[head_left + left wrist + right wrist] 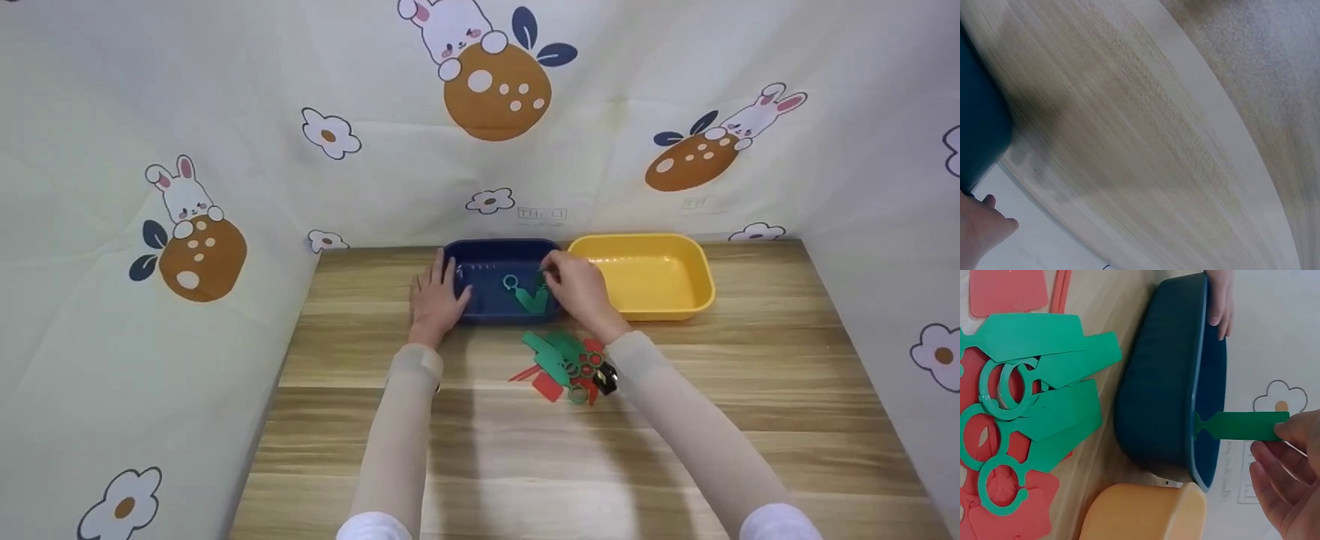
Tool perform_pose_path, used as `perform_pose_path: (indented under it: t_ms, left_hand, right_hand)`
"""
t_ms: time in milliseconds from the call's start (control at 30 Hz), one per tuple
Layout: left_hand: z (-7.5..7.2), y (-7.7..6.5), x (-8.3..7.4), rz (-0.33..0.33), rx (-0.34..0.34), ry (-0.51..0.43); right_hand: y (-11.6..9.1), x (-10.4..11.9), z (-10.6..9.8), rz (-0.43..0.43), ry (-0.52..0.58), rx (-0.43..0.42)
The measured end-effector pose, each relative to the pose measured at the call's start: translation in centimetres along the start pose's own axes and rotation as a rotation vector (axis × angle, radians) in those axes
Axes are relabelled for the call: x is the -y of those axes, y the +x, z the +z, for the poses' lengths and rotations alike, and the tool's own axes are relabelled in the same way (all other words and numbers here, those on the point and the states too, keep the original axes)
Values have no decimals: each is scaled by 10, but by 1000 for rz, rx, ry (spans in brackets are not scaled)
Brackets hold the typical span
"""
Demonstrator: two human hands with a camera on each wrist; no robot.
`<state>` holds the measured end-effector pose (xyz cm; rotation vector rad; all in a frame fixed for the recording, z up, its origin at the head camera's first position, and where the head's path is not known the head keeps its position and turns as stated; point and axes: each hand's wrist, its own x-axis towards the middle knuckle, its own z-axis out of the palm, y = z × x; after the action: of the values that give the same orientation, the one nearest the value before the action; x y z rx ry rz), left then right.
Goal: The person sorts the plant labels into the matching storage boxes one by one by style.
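A navy blue plastic bin [495, 319] stands at the back of the wooden table with several green ring-ended plastic tags [531, 300] inside. My left hand [435, 298] rests on its left rim, fingers extended; in the left wrist view only part of that hand [982, 230] shows, by the bin's corner. Over the bin's right end, my right hand [581, 289] pinches a green plastic tag [1247, 426] by its flat end between thumb and fingers. The tag's other end dips past the rim in the right wrist view.
To the right of the blue bin stands a yellow bin [703, 289]. In front lies a loose pile of green tags [1044, 337] and red tags [1010, 289], with a small black object [607, 379] at its right side. A patterned cloth [405, 180] hangs behind the bins.
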<state>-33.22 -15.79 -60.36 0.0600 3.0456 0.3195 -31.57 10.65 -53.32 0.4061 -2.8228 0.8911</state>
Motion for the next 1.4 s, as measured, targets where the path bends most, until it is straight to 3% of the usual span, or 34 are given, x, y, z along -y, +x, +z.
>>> perform_pose_path:
  t_ms: [233, 967, 1400]
  left_hand:
    - [2, 1, 1, 14, -32, -40]
    - [0, -1, 0, 6, -15, -22]
    - [-1, -3, 0, 11, -21, 1]
  right_hand:
    - [4, -4, 11, -74, -49, -40]
    - [-7, -16, 32, -178, -189, 64]
    - [-11, -19, 35, -214, -212, 38]
